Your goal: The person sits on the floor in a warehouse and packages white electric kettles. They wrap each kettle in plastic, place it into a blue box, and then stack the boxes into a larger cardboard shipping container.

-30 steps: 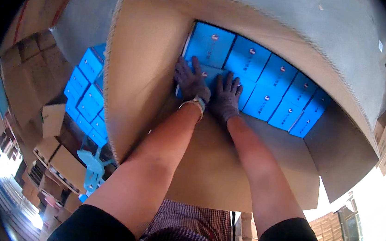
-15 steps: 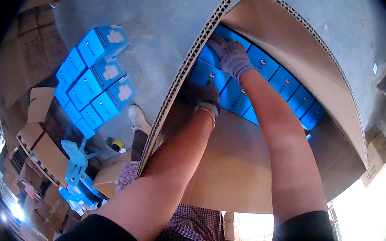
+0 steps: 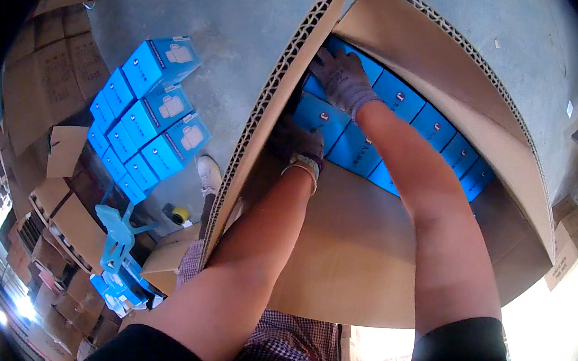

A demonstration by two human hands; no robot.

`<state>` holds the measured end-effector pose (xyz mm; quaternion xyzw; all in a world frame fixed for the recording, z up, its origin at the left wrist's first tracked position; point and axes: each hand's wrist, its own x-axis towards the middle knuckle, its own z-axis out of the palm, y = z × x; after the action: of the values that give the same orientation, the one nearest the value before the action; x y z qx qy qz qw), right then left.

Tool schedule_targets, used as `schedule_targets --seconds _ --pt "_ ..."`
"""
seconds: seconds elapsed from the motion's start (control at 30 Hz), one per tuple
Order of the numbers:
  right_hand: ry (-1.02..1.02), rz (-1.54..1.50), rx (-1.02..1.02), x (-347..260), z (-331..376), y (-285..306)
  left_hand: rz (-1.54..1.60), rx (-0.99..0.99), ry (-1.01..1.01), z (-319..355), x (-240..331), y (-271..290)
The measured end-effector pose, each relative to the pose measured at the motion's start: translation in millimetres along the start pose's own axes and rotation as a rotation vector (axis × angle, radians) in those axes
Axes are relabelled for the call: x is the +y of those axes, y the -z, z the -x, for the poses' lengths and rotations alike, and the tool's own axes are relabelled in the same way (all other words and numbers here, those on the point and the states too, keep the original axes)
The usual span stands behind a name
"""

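A large open cardboard carton (image 3: 348, 249) stands in front of me, with several blue boxes packed in rows inside it. My right hand (image 3: 344, 81), in a grey-purple knit glove, lies with fingers spread across the top of a blue box (image 3: 365, 62) in the far left corner. Nearer to me, my left hand (image 3: 298, 143), gloved too, reaches down between the carton's left wall and the nearest blue box (image 3: 320, 119). Deep shadow hides its fingers, so what they touch cannot be made out.
On the floor to the left stands a stack of blue boxes (image 3: 142, 128). Below it are a light-blue plastic stool (image 3: 116, 237) and a yellow tape roll (image 3: 179, 214). A shoe (image 3: 209, 175) shows beside the carton. Folded cardboard (image 3: 52, 77) leans at far left.
My left hand has drawn back from the top of the nearest blue box into the shadow by the left wall. My right hand stays on the far left box; the view has shifted slightly.
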<state>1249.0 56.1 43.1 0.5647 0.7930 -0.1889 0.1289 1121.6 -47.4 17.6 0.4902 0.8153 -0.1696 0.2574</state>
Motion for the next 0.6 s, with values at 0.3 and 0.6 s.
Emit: schedule_targets --seconds 0.3,0.6 --pt "-0.064 -0.026 -0.015 -11.6 0.9 9.6 0.057 -0.078 -0.037 -7.5 -9.7 -2.3" --pt "-0.129 -0.032 0.013 -16.6 0.0 -10.6 -0.092 0.027 -0.067 -0.1 -2.0 7.0"
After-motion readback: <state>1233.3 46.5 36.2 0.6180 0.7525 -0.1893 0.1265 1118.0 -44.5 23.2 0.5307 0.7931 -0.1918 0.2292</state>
